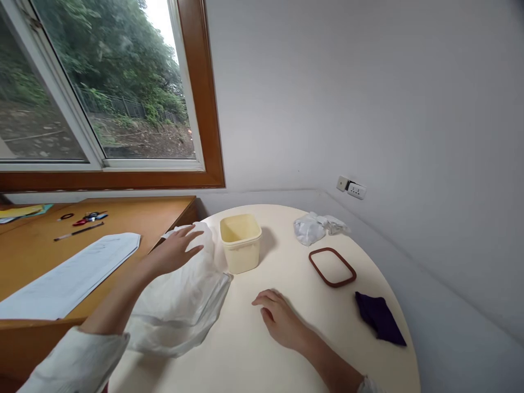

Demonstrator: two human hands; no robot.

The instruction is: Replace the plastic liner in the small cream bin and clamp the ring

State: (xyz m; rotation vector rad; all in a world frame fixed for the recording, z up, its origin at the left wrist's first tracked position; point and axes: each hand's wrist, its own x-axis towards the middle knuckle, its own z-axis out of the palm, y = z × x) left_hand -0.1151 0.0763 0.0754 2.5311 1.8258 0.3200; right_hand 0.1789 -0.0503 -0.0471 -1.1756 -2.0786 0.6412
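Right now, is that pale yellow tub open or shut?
Open: the pale yellow tub is uncovered, its inner walls showing.

Left fingers [194, 237] spread over white bag [186, 300], right fingers [264, 299] over pale table [229, 344], open cream tub [242, 257], brown frame [344, 282]

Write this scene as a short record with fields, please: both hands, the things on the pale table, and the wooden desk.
Left hand: fingers spread, over crumpled white plastic; contact unclear
Right hand: empty, loosely curled, over the pale table
Container: cream, open-topped, upright
Ring: reddish-brown, rounded rectangle, lying flat
Cloth: dark purple, near the table's right edge
Clear plastic: crumpled, behind the ring
Wooden desk: papers, pen
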